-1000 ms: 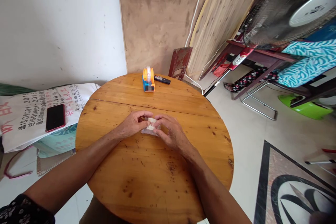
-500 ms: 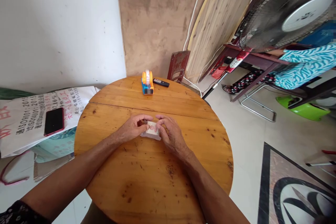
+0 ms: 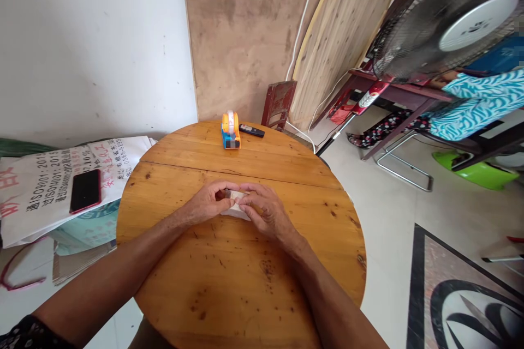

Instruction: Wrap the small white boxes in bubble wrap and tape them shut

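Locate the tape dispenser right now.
Head view: the orange tape dispenser stands at the round table's far edge, beside a black remote, beyond both hands.

Round table [image 3: 245, 294] of varnished wood, glossy, planked, flecked with dark knots and scratches. Small packet [image 3: 236, 208] of thin clear plastic over pale paper, pinched between bare hands. Tape dispenser [image 3: 231, 130] of smooth orange and blue plastic. Phone [image 3: 85, 191] glossy black glass. Sack [image 3: 45, 185] of woven printed plastic, matt.

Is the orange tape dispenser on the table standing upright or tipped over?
Upright. The orange tape dispenser sits on its blue base at the far edge of the round table, white roll on top, beside a dark remote.
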`<state>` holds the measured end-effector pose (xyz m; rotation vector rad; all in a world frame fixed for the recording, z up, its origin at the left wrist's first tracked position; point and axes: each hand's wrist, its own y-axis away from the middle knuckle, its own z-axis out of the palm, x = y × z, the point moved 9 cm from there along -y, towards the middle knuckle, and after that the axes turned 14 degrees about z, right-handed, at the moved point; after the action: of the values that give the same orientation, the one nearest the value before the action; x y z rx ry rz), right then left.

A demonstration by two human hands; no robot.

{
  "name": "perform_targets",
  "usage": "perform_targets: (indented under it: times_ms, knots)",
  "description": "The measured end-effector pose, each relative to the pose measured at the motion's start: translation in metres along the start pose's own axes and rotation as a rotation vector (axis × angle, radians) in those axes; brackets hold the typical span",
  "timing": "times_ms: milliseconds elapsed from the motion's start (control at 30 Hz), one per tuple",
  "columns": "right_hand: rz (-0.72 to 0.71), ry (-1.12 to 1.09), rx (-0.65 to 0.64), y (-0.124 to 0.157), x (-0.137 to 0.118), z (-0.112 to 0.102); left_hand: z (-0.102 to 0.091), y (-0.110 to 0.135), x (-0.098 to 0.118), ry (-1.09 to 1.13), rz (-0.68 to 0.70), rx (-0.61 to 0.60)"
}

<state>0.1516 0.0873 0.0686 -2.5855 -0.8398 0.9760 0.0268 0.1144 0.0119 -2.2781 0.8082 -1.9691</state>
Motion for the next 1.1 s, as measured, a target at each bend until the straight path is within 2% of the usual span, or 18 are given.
perform_targets:
  times_ms: [167,300,367,567,733,867,967,1033,1100]
  knots:
    - [0.058,0.041,0.078,-0.001,0.002,-0.002,0.001,0.0,0.008,-0.063,0.052,-0.013]
    - [0.074,0.018,0.111,-0.002,0.001,-0.005,-0.001,-0.003,0.025,-0.164,0.206,0.032]
    - [0.094,-0.009,0.106,-0.003,0.001,-0.006,0.0,-0.004,0.027,-0.158,0.233,0.046]
    - [0.162,-0.162,0.102,-0.004,0.008,-0.013,-0.005,-0.006,0.02,-0.048,0.171,0.13]
    - [0.175,-0.154,0.097,-0.006,0.017,-0.005,-0.005,-0.006,0.024,0.006,0.155,0.121]
    - [0.206,-0.244,0.103,-0.005,0.02,-0.001,-0.005,-0.003,0.029,0.004,0.163,0.111]
    - [0.261,-0.337,0.079,-0.005,0.021,-0.002,-0.006,0.001,0.018,-0.084,0.062,0.107]
    - [0.325,-0.412,0.064,-0.006,0.024,-0.004,-0.003,0.005,0.005,-0.132,-0.024,0.062]
    - [0.386,-0.496,0.064,-0.006,0.029,-0.006,0.003,0.008,-0.001,-0.13,-0.043,0.004]
